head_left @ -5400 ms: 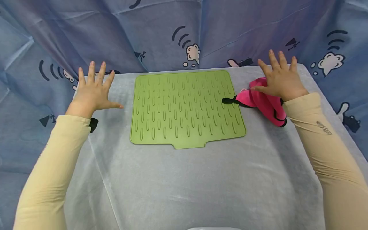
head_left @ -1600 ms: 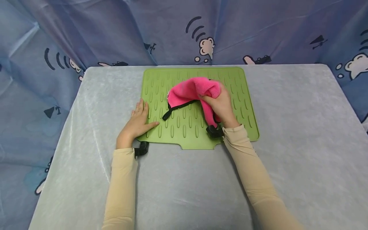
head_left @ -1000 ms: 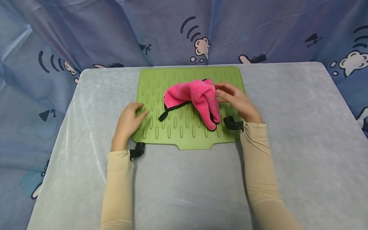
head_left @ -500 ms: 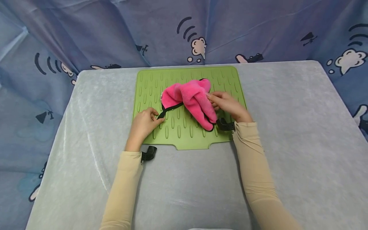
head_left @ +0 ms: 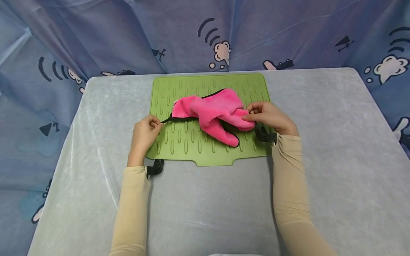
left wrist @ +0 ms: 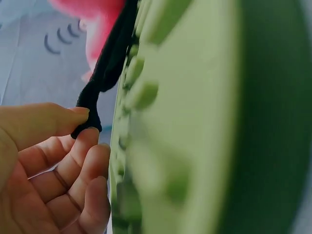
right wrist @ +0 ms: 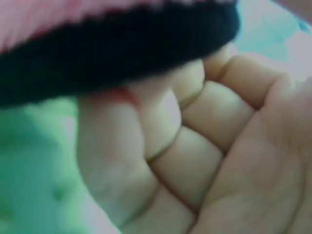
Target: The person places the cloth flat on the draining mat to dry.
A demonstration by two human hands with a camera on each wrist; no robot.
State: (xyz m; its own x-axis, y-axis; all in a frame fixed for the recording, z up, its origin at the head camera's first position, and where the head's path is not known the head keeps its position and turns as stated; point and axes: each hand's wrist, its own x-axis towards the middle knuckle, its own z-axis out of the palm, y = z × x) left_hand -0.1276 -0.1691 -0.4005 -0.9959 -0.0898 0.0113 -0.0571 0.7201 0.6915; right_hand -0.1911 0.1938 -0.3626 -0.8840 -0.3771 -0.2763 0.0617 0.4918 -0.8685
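A pink plush cloth [head_left: 217, 106] with black edging lies bunched over a green ribbed mat [head_left: 205, 156]. My left hand [head_left: 144, 133] pinches the black loop [head_left: 167, 120] at the cloth's left corner, between thumb and fingertips. The left wrist view shows the loop [left wrist: 90, 107] drawn taut from that grip, close beside the mat. At the cloth's right end my right hand [head_left: 272, 115] pinches an edge, thumb on top. In the right wrist view the black edging [right wrist: 122, 48] rests above curled fingers [right wrist: 112, 146]. One rounded fold hangs toward the mat's front.
The mat lies on a grey cloth-covered table [head_left: 205, 199], near its back edge. Behind and to the left hangs a blue patterned curtain [head_left: 179, 35]. Black camera mounts [head_left: 156, 168] sit at both wrists.
The right hand first brought the cloth from the right onto the mat and let go. Since then the left hand has pinched the loop, the right an edge, and they have spread apart, stretching it.
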